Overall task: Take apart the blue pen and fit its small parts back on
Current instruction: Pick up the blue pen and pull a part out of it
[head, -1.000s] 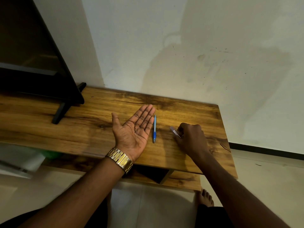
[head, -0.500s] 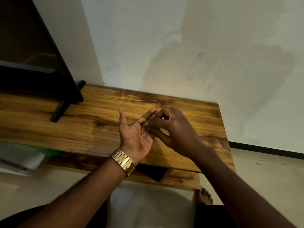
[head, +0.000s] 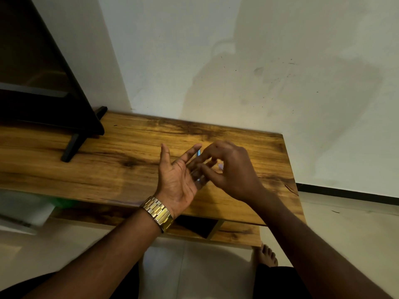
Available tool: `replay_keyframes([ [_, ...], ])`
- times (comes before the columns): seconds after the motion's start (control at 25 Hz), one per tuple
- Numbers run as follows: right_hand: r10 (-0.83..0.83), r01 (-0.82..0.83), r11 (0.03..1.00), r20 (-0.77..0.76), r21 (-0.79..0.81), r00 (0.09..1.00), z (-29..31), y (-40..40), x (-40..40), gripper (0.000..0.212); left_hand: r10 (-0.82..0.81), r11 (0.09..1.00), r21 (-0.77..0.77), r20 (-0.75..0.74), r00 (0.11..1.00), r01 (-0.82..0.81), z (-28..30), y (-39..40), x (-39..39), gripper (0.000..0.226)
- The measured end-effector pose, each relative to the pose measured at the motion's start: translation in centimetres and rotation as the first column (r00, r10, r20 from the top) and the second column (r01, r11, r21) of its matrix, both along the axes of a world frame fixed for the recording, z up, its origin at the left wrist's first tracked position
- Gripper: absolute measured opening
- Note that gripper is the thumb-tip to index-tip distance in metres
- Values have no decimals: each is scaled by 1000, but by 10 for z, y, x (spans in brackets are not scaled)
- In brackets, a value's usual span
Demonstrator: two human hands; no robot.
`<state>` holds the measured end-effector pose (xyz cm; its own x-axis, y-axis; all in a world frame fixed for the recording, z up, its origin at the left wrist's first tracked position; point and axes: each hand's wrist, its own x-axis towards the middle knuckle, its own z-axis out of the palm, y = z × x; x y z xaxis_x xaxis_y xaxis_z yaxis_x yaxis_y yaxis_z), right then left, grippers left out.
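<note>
— Now, item one: where does the blue pen (head: 198, 153) lie?

— On the fingers of the left hand (head: 178, 182), which is palm up, fingers straight and spread, gripping nothing. A blue bit shows near the fingertips and another glint nearer the palm; the stretch between is hidden by the right hand (head: 232, 169).

— Long axis?

— Judged along the left fingers, from palm toward the wall (head: 237, 61).

— Right hand?

— Over the pen from the right, fingers curled down onto it; blur hides whether they pinch it. A small pale part (head: 220, 166) shows under them, held or not, unclear.

— Nearer hand?

— Both touch or nearly touch; the right looks placed to pull, the left to steady.

— Surface?

— Wooden table (head: 108, 165), streaked grain, both hands above it.

— Room?

— Left of the hands, a dark screen (head: 43, 87) on a black stand (head: 72, 147). Gold watch (head: 158, 213) on the left wrist. Pale floor (head: 345, 223) and a bare foot (head: 266, 255) nearer the person than the table.
</note>
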<state>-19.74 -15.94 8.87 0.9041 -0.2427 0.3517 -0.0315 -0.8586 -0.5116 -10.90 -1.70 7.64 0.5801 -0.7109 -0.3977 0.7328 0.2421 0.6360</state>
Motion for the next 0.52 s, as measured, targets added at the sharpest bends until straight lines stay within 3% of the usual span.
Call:
replay_keyframes([
  [0.08, -257, 228, 907, 37, 353, 966, -2, 4, 4, 6, -26, 970, 241, 219, 975, -29, 4, 1, 4, 62],
  [0.16, -315, 285, 806, -32, 518, 949, -7, 8, 6, 7, -108, 901, 418, 468, 877, -112, 7, 4, 6, 36],
  [0.24, -278, 259, 810, -44, 526, 959, -8, 11, 7, 11, -161, 878, 458, 563, 811, -143, 7, 7, 7, 24],
  [0.52, -232, 207, 881, 7, 426, 973, -5, 13, 11, 30, -126, 885, 445, 511, 850, -136, 7, 12, 15, 17],
])
